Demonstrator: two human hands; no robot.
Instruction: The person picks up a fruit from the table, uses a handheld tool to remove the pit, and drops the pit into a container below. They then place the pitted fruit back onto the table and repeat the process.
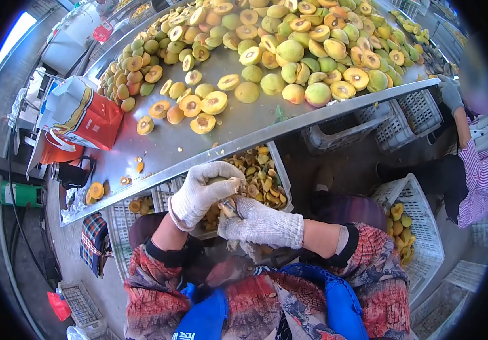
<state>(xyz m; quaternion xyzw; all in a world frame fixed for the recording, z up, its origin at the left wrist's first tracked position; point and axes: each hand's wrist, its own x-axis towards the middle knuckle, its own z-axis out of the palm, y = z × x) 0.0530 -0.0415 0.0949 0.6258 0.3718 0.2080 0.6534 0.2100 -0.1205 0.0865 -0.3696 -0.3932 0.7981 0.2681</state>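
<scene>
My left hand [205, 190], in a white knitted glove, is closed around a piece of yellow-green peach [217, 180], mostly hidden by the fingers. Close against it, my right hand [262, 224], gloved too, grips a small short tool [228, 206] with a metallic glint at its end; its exact kind I cannot tell. Both hands are over my lap, just in front of the metal table's edge. Below and beyond them sits a crate [281, 177] filled with peach pieces and scraps.
Halved peaches [289, 51] are heaped across the metal table [198, 148]. A red and white bag [88, 113] and a dark mug [74, 171] stand at its left end. Right of my legs is a white crate [425, 249] with fruit pieces. A co-worker's gloved hand [451, 93] is at the table's right.
</scene>
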